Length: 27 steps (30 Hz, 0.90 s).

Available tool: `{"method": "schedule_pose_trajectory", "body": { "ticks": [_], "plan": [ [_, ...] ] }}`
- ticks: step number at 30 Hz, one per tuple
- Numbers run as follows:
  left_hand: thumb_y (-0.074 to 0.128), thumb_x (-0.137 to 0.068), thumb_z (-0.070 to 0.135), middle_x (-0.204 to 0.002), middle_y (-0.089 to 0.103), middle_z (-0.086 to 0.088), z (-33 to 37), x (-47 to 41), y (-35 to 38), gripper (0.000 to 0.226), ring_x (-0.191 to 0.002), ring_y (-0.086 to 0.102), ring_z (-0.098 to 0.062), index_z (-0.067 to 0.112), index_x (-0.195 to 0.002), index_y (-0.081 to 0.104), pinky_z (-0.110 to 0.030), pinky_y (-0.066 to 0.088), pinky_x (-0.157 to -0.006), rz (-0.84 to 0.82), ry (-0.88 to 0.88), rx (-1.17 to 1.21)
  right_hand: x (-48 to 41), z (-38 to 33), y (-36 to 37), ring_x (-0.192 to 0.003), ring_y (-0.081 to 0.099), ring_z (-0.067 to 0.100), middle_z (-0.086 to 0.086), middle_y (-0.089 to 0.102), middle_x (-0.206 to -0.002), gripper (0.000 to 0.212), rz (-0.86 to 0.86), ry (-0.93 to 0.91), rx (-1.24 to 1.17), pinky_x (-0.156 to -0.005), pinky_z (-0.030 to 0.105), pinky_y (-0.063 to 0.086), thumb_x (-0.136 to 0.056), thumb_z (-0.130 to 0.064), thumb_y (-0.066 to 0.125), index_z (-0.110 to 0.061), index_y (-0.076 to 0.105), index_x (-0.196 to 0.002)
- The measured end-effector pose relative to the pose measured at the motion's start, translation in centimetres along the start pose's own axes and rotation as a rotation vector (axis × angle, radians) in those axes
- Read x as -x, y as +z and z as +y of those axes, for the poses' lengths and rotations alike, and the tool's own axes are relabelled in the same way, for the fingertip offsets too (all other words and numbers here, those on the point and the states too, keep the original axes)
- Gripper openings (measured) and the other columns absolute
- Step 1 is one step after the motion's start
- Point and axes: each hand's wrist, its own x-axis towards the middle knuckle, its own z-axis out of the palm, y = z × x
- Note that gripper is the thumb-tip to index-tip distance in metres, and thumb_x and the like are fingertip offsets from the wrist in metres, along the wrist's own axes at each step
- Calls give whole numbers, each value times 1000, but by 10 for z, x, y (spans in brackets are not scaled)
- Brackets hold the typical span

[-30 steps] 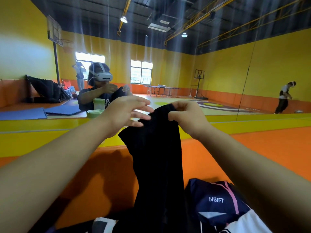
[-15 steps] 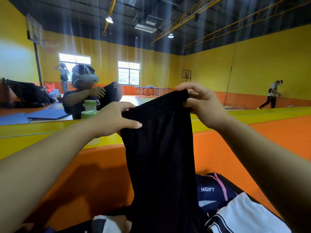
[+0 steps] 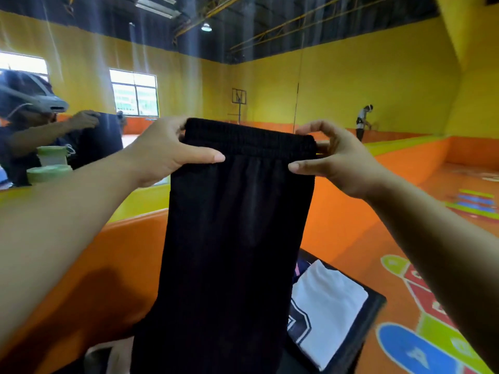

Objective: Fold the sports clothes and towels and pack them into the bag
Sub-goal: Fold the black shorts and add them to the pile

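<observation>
I hold a pair of black sports shorts up in front of me by the elastic waistband, so they hang straight down. My left hand pinches the waistband's left end and my right hand pinches its right end. Behind the shorts, low at the right, a folded white garment with dark trim lies on a dark surface; whether that surface is the bag I cannot tell. The shorts hide most of what lies below them.
An orange padded ledge with a mirror wall above it runs ahead. Green containers stand on the ledge at the left. The orange floor at right carries painted coloured shapes. A person stands far off at the right.
My hands have spread apart along the waistband, stretching the shorts out flat and wide. The view has turned to the right, so the mirror reflection now sits at the far left.
</observation>
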Motion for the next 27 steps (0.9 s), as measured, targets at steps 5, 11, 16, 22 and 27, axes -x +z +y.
{"method": "schedule_pose_trajectory", "body": {
  "ticks": [5, 11, 16, 22, 27],
  "plan": [
    [96, -27, 35, -93, 74, -5, -10, -23, 24, 72, -85, 71, -19, 17, -92, 71, -25, 56, -67, -321, -103, 194, 12, 13, -47, -88, 66, 31, 25, 67, -102, 83, -101, 39, -18, -74, 39, 51, -49, -37, 92, -3, 59, -117],
    [96, -32, 29, -103, 73, -5, -28, -70, 72, 87, -95, 70, -19, 13, -111, 62, -29, 58, -73, -489, -210, -5, 11, 40, -97, -75, 61, 21, 10, 66, -86, 43, -52, 76, 173, -65, 30, 44, -66, -22, 83, -3, 68, -101],
    [81, -69, 6, -103, 70, 2, -60, -121, 136, 43, -98, 65, -17, 19, -106, 65, -32, 54, -86, -190, -106, -259, -6, 84, -135, -55, 59, -4, -13, 67, -65, 22, 195, 114, 336, -51, 14, 45, -78, 3, 72, -9, 65, -95],
    [78, -75, 18, -106, 66, 5, -72, -172, 180, 38, -102, 60, -14, 27, -109, 63, -27, 43, -88, 73, 135, -274, -33, 107, -171, -72, 63, 6, -5, 66, -82, 26, 505, 13, 419, -70, 23, 51, -79, -7, 74, -26, 57, -85],
    [75, -76, 8, -95, 64, 16, -71, -155, 180, 34, -82, 59, 14, 28, -100, 60, -5, 41, -77, -53, 179, -95, -17, 108, -170, -69, 61, -3, -17, 68, -71, 36, 452, -90, 268, -66, 15, 48, -79, 5, 70, -25, 53, -86]
  ]
}}
